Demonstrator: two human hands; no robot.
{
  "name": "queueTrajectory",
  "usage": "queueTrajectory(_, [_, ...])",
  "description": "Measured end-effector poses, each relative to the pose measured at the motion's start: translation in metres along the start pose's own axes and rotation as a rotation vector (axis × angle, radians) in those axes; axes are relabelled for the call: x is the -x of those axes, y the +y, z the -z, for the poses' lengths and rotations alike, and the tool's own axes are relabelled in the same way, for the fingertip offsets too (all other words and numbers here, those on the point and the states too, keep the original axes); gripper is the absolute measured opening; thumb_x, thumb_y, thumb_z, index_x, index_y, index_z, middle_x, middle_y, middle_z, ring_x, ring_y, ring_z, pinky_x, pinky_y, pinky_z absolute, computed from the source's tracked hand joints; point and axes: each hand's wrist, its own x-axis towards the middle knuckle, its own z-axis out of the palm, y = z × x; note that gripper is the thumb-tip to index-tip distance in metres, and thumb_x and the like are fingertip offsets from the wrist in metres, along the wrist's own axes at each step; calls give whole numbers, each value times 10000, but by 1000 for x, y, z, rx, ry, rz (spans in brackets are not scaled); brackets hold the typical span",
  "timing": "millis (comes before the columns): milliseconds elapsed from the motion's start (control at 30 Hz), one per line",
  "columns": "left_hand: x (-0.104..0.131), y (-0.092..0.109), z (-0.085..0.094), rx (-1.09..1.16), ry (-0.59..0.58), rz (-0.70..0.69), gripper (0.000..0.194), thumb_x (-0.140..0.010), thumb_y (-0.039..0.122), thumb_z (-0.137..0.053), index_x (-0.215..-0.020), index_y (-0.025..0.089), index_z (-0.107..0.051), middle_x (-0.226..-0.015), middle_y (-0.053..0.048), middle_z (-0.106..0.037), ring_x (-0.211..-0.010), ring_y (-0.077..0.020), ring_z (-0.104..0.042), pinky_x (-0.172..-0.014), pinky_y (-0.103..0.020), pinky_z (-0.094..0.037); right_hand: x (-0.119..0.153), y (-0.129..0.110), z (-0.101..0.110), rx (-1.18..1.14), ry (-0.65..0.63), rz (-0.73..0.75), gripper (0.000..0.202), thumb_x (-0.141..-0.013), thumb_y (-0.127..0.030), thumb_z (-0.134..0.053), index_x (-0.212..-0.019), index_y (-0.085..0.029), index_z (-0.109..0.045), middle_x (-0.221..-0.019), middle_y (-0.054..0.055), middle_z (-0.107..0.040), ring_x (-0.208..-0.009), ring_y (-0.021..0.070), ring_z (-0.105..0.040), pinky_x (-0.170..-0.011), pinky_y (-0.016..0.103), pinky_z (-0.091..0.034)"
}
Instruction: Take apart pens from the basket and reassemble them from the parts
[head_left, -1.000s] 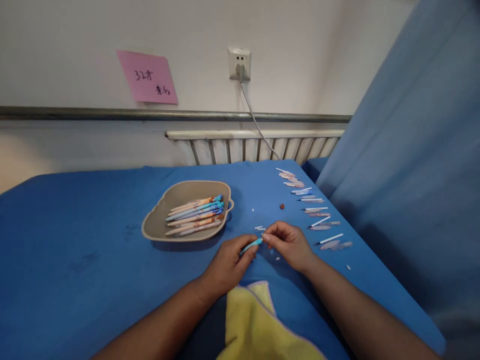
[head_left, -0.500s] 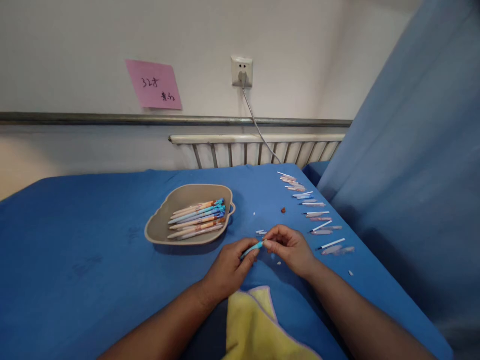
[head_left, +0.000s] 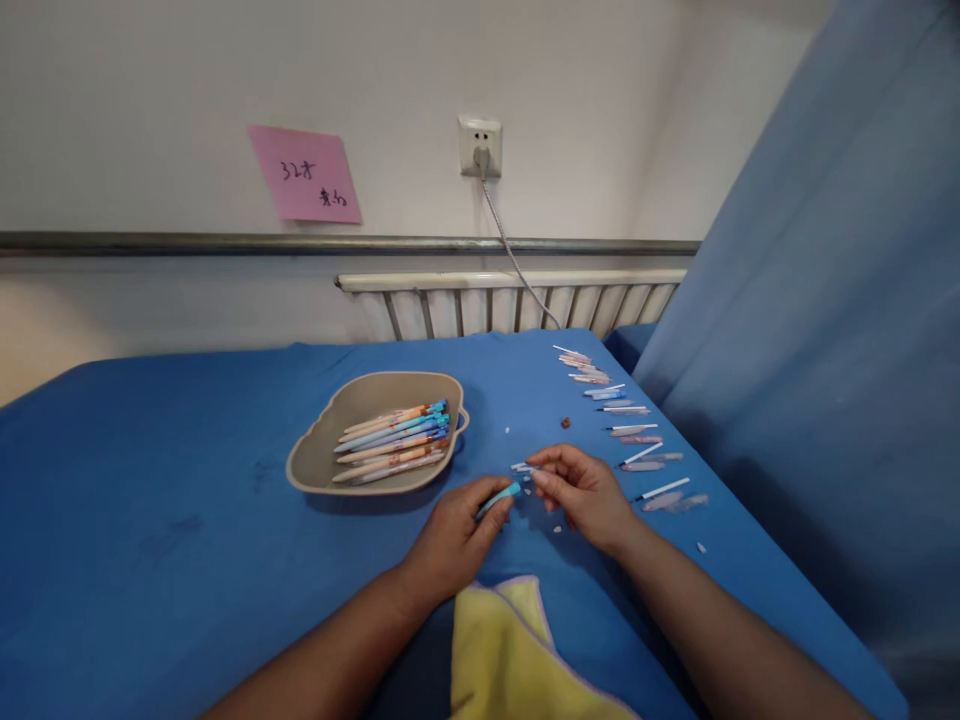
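My left fingers (head_left: 496,518) grasp a slim turquoise plastic tube (head_left: 511,491). My right fingers (head_left: 553,487), I can't tell. The pink paper note (head_left: 304,180) begins "32".

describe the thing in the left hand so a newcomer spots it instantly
On the blue cloth, find the tan tray of pens. Nearer and to the right, the left hand grips a turquoise piece. Its colour sets it apart from the small white bits nearby.

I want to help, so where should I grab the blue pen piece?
Probably pinch the blue pen piece by its free end, coming from the right. It's slim, and that end sticks out to the right while the left hand's grip covers the other.
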Motion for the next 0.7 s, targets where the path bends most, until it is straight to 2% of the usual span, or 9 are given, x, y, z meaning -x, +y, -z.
queueTrajectory(200, [0,3,0,-3,-8,-11,227,-908,300,-444,-1014,180,-604,-792,-9,-657,-722,-135,-599,-700,-227,-436,2,6,2,188,-30,75,169,-766,-338,-625,-722,-183,-574,-554,-49,-541,-492,90,-493,-495,210,-396])
queueTrajectory(400, [0,1,-2,-34,-21,-39,207,-910,298,-451,-1019,195,-594,-844,-6,-660,-763,-136,-599,-722,-235,-430,5,1,5,497,-60,292,137,-846,-230,-524,-800,-196,-648,-688,-12,-587,-647,118,-554,-620,232,-434])
queueTrajectory(533, [1,-1,-3,-51,-19,-57,221,-907,299,-458,-1051,197,-592,-935,-27,-672,-846,-153,-607,-773,-254,-437,6,-2,7,582,-65,406,141,-847,-179,-538,-823,-212,-672,-773,17,-624,-745,139,-588,-696,256,-458])
queueTrajectory(700, [1,1,-2,-66,-55,-54,259,-917,293,-433,-1098,198,-591,-984,-48,-675,-914,-172,-606,-817,-275,-440,8,-5,12,661,-188,487,224,-874,-132,-481,-966,-234,-659,-875,43,-628,-825,146,-597,-745,271,-476])
